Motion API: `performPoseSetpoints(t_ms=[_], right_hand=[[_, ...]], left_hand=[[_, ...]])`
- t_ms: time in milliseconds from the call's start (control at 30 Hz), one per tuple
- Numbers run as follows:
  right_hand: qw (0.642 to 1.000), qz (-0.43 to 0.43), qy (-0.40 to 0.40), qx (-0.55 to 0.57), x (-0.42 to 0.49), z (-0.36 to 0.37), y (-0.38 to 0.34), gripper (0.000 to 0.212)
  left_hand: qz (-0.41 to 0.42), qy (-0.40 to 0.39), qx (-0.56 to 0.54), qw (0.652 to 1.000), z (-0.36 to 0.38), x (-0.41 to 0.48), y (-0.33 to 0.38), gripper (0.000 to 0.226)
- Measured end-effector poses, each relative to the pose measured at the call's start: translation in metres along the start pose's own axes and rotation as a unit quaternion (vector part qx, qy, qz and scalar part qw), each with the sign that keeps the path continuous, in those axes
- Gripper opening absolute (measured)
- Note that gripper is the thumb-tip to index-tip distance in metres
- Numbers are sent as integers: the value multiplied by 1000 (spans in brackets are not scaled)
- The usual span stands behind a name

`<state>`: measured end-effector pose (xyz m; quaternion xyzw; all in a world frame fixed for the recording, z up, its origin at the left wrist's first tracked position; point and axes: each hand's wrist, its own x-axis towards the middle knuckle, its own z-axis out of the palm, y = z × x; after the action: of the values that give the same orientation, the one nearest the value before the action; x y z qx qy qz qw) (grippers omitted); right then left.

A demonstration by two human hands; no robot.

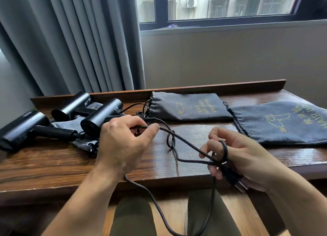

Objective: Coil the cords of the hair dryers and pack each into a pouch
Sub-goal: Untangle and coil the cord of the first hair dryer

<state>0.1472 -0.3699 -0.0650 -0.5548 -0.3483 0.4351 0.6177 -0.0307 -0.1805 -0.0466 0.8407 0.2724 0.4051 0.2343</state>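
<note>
Three black hair dryers lie at the left of the wooden table [53,166]: one at the far left [23,128], one behind [72,103], and one nearest the middle [100,113]. My left hand [122,143] pinches a black cord [178,140] between thumb and fingers just right of that dryer. The cord runs to my right hand [237,156], which holds a loop of it round the fingers and grips the plug end [235,179]. A slack length hangs below the table edge. Two dark grey drawstring pouches lie flat: one at the back [187,106], one at the right [283,122].
A lighter grey pouch [83,143] lies under the dryers at the left. Grey curtains [70,41] hang behind the table on the left, and a window [230,4] is above the wall. A raised wooden lip [212,87] borders the table's back. My knees show below.
</note>
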Motion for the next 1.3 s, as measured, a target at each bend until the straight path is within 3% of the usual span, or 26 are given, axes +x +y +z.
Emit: performPoseSetpoints(t_ms=[67, 133, 200, 300, 367, 433, 500, 600, 700, 767, 833, 900, 1000, 1100, 1200, 1300], right_hand=[[1000, -6, 11, -15, 2, 2, 0, 23], [999, -10, 26, -39, 5, 4, -1, 24], [998, -7, 28, -47, 7, 7, -3, 26], [999, 12, -25, -42, 8, 13, -3, 26], [998, 15, -47, -44, 6, 16, -3, 28], [999, 16, -35, -39, 0, 17, -7, 22], [1000, 21, -5, -23, -5, 10, -9, 20], [997, 32, 16, -75, -11, -4, -8, 36], [995, 30, 23, -96, -14, -13, -6, 33], [985, 18, 41, -169, -14, -17, -5, 28], [969, 2, 60, -240, -11, -21, -4, 25], [959, 1, 72, -274, -9, -24, -5, 20], [929, 30, 68, -364, -8, -29, -8, 39], [914, 52, 69, -397, -7, -32, -9, 58], [911, 63, 53, -404, -6, -31, -11, 60], [920, 71, 61, -381, -4, -24, -17, 54]], left_hand=[[9, -55, 125, 991, 1, -1, 5, 36], [-16, -157, 275, 948, 6, -5, 15, 28], [0, -233, 316, 920, 15, -16, 26, 31], [123, -257, 269, 920, 29, -31, 41, 56], [162, -286, 177, 928, 33, -30, 44, 47], [138, -320, 111, 931, 27, -24, 44, 33], [114, -316, 95, 937, 16, -20, 40, 33], [69, -281, 82, 954, -7, -15, 39, 39], [-4, -171, 128, 977, -27, -3, 32, 32], [-38, -142, 127, 981, -35, 4, 23, 37], [-68, -216, 68, 972, -37, 3, 21, 55], [-92, -330, 33, 939, -29, -3, 24, 62], [-66, -415, 52, 906, -3, -14, 17, 40], [-63, -311, 66, 946, 28, -11, 2, 8], [-118, -231, 89, 962, 58, 5, -9, 20], [-147, -236, 132, 951, 83, 21, -13, 30]])
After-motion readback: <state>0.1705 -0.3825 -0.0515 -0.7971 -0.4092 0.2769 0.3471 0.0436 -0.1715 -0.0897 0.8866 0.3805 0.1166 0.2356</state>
